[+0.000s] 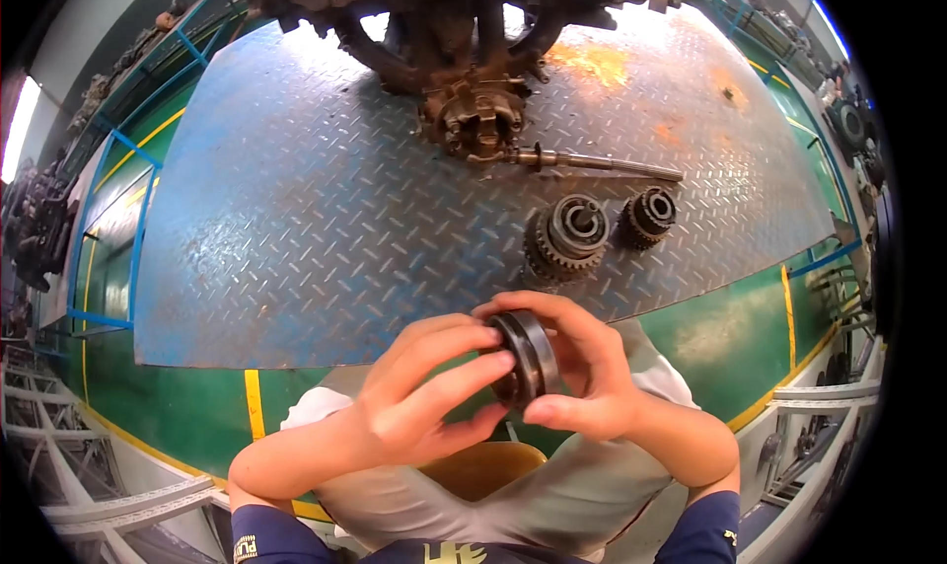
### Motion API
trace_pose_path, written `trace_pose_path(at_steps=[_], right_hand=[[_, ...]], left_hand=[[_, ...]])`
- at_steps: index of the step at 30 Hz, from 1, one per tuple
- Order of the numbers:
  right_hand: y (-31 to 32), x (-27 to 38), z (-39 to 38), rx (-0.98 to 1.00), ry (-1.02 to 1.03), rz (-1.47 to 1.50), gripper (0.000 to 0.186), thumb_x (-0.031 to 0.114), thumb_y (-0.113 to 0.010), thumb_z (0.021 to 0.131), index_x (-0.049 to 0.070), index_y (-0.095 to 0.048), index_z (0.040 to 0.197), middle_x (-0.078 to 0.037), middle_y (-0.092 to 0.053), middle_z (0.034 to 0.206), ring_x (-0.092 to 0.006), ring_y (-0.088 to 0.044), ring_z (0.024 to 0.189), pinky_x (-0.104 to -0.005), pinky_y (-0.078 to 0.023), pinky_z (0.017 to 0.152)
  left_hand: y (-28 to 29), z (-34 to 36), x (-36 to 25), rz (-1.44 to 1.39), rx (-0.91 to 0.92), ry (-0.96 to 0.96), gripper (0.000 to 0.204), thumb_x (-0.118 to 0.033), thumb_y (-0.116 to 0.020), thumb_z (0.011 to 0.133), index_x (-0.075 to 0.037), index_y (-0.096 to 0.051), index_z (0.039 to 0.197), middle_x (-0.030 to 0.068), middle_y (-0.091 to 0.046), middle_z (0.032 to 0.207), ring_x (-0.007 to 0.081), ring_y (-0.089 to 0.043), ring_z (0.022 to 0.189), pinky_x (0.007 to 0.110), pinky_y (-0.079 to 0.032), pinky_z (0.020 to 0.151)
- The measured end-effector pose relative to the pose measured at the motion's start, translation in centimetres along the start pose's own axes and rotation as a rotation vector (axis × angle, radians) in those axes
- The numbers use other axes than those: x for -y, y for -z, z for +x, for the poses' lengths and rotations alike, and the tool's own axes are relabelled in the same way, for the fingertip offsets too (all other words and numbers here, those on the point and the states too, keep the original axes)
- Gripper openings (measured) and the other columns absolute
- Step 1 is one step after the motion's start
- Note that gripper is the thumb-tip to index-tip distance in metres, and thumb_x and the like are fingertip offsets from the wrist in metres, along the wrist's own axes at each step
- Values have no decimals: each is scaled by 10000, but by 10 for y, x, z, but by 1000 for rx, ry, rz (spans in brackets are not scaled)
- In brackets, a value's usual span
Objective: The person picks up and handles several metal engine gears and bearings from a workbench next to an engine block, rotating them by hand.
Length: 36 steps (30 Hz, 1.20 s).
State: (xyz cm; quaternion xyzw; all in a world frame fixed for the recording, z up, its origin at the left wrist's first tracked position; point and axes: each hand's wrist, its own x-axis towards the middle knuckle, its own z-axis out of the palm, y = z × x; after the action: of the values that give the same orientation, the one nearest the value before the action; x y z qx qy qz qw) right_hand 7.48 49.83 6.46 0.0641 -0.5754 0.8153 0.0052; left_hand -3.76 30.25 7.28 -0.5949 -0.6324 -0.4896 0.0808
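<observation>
Between both hands, over my lap and just off the bench's near edge, I hold a dark grooved metal ring (531, 355), a gearbox synchronizer sleeve by its look. My left hand (434, 381) presses its fingertips against the ring's left side. My right hand (587, 367) wraps round its right side, with the thumb low and the fingers over the top. The ring stands tilted on edge, and its inner face is mostly hidden. Beyond my right hand, a large gear assembly (572, 233) stands upright on the bench, with a smaller gear (649, 216) to its right.
A blue-grey diamond-plate bench top (326, 238) spreads ahead of me. A large greasy gearbox housing (464, 100) sits at its far middle, and a splined shaft (602, 162) lies to the right of it. Blue-railed racks (118, 228) and metal shelving (819, 406) stand around.
</observation>
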Motion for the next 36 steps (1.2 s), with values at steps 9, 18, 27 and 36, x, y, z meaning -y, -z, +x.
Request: trace_pose_path(at_steps=[9,18,27,36], right_hand=[[-16,-9,9,-172,-34,-80,723,158,-807,848,21,-414,1439,-138,-580,1280,-206,-633,1114,-402,-495,1027],[-15,-7,11,-271,-91,-128,710,155,-826,826,5,-447,1408,-146,-607,1227,-197,-639,1091,-382,-514,994],[-12,-6,13,-299,-82,-90,705,150,-816,834,-8,-433,1405,-158,-595,1233,-208,-644,1077,-373,-525,961],[8,15,2,-382,239,-512,731,193,-873,745,17,-519,1360,-129,-613,1232,-189,-632,1066,-317,-526,876]], left_hand=[[-7,-7,8,-29,14,193,599,11,-799,666,7,-594,1229,204,-588,1244,316,-653,1005,352,-560,799],[-8,-12,24,-267,60,379,603,0,-813,680,-36,-588,1238,162,-581,1282,224,-636,920,302,-539,705],[-6,-11,35,-581,22,524,616,79,-772,709,-40,-580,1281,90,-559,1267,170,-569,1138,285,-520,770],[2,-16,53,-882,-63,705,638,136,-744,702,-7,-576,1300,72,-588,1267,165,-580,1157,320,-512,845]])
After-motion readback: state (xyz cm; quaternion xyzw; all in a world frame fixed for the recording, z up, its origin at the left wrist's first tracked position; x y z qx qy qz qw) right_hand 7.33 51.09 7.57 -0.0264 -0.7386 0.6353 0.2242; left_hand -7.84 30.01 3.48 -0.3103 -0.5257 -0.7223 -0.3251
